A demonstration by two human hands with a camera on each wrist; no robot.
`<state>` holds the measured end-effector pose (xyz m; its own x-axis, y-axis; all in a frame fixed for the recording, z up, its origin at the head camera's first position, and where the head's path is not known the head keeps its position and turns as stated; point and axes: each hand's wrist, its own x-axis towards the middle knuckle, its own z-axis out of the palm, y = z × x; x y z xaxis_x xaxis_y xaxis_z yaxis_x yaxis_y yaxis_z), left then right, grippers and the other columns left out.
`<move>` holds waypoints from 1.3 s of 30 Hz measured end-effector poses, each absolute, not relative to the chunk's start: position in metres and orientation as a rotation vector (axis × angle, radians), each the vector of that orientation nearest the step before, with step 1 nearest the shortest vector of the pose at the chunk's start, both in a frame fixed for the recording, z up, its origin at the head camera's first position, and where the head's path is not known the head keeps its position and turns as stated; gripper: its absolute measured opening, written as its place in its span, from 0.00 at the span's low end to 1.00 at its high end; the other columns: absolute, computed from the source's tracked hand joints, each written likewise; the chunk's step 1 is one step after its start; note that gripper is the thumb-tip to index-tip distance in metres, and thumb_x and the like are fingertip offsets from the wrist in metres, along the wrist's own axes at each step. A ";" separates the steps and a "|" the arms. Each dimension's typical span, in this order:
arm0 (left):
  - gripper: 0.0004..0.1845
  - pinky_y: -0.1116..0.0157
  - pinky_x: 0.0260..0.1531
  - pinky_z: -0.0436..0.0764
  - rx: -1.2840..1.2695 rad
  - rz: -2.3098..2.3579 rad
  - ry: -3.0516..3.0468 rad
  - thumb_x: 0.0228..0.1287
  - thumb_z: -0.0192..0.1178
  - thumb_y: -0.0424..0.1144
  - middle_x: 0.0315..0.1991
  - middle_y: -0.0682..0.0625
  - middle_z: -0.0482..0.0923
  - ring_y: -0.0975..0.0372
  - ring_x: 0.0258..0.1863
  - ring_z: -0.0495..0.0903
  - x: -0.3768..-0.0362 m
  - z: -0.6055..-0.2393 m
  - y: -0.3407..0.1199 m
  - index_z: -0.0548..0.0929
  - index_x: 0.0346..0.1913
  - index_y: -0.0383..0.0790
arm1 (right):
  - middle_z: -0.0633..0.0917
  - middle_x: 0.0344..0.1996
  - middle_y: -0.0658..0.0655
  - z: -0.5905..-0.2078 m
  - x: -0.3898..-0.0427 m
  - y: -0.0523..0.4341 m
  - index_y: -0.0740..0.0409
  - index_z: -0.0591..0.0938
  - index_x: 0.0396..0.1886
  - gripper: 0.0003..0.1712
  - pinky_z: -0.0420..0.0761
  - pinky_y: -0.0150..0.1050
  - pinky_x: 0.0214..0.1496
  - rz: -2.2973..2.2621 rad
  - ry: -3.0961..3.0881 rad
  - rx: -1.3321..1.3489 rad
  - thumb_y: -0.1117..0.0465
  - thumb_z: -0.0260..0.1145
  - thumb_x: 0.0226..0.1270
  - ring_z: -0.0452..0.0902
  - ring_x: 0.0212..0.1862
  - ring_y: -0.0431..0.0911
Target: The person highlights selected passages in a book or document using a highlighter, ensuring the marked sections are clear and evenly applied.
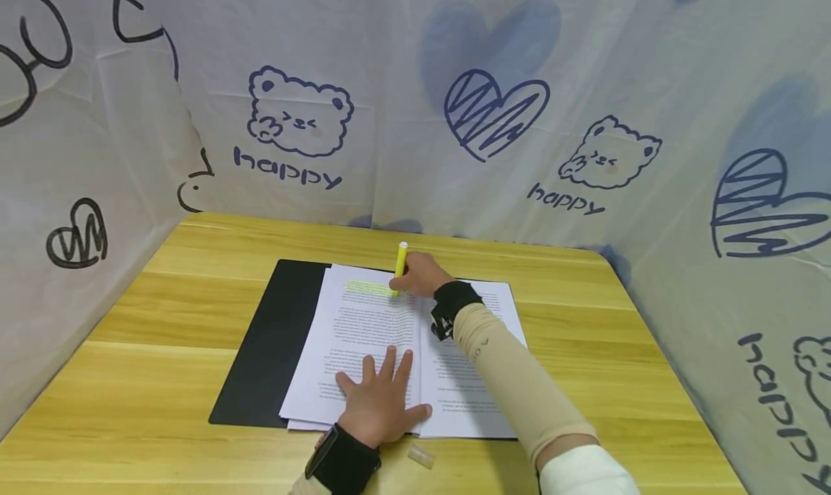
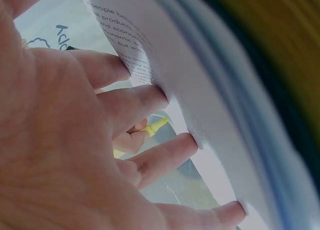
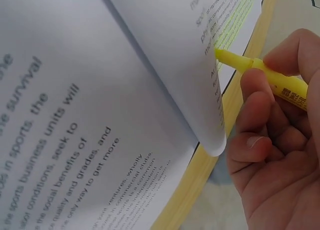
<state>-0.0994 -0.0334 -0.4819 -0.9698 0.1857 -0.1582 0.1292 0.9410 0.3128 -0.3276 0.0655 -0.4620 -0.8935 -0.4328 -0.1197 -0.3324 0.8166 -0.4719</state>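
Head view shows my right hand (image 1: 420,275) pinching the yellow highlighter (image 1: 400,262), tip on the printed pages (image 1: 363,336) at their far edge; my left hand (image 1: 379,401) presses their near edge, fingers spread flat.

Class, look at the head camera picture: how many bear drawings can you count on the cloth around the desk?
3. One bear is on the back cloth at left, one bear at right of the heart, and one partial bear is at the right edge. More may lie outside the frame.
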 end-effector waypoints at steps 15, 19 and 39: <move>0.48 0.22 0.57 0.60 0.224 0.438 2.923 0.62 0.66 0.67 0.79 0.42 0.62 0.37 0.71 0.63 -0.099 -0.481 -0.033 0.66 0.79 0.47 | 0.77 0.27 0.53 -0.451 -0.320 0.056 0.61 0.79 0.37 0.15 0.72 0.37 0.36 -0.474 2.848 -0.646 0.55 0.74 0.67 0.73 0.31 0.46; 0.48 0.22 0.57 0.60 0.223 0.440 2.929 0.61 0.67 0.67 0.78 0.42 0.63 0.37 0.71 0.64 -0.099 -0.481 -0.032 0.66 0.79 0.47 | 0.77 0.26 0.53 -0.451 -0.322 0.054 0.60 0.79 0.37 0.15 0.73 0.36 0.36 -0.429 2.852 -0.626 0.54 0.74 0.67 0.73 0.30 0.46; 0.48 0.21 0.57 0.59 0.245 0.460 2.931 0.62 0.66 0.67 0.78 0.41 0.62 0.37 0.71 0.64 -0.096 -0.484 -0.033 0.66 0.79 0.47 | 0.79 0.26 0.53 -0.447 -0.320 0.044 0.62 0.84 0.42 0.17 0.75 0.38 0.34 -0.138 2.978 -0.624 0.53 0.75 0.65 0.74 0.28 0.46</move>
<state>-0.0963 -0.0327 -0.4844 -0.9730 0.1865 -0.1360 0.1358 0.9390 0.3160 -0.3196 0.0441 -0.4466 -0.9117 -0.4039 -0.0752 -0.3952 0.9122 -0.1080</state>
